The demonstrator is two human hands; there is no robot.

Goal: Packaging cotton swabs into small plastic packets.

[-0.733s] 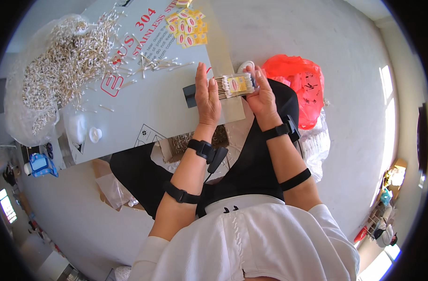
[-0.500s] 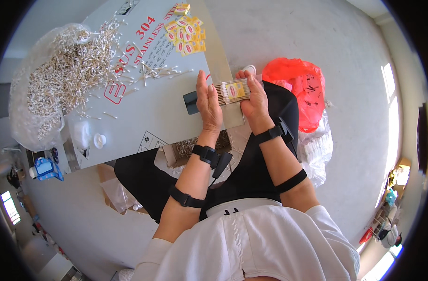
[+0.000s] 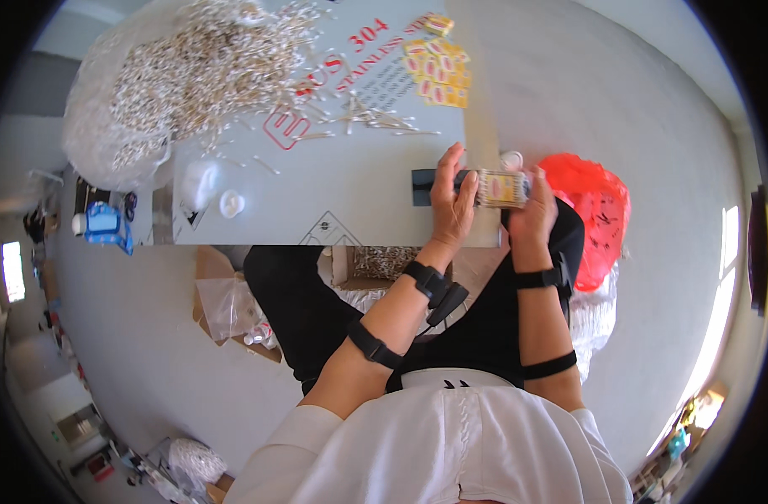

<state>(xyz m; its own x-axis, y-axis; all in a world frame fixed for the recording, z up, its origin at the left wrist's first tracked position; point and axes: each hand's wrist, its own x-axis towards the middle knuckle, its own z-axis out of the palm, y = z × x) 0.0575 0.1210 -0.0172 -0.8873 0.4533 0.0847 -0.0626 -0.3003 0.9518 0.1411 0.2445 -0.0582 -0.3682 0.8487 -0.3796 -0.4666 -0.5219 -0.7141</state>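
Note:
Between my two hands is a flat pack of cotton swabs (image 3: 500,189), its middle covered by a yellow and white label. My right hand (image 3: 535,214) grips the pack's right end, somewhat blurred. At the opposite end is my left hand (image 3: 453,202), its fingers stretched up and apart and its thumb close to the swab tips. I cannot tell how firmly it touches them. Under the left fingers, a dark flat piece (image 3: 421,188) lies at the table's right side. Several yellow and white labels (image 3: 438,67) are spread at the far right of the table.
A large clear bag of loose cotton swabs (image 3: 182,84) spills over the grey table (image 3: 359,189). Left-front sit a white round lid (image 3: 232,203) and a blue packet (image 3: 105,225). A red plastic bag (image 3: 598,218) stands right of my leg; a box of swabs (image 3: 380,262) is below the table edge.
The whole view has turned and shifted, so the table sits straighter. My right hand has changed its hold on the pack's right end. The left hand stays beside the other end.

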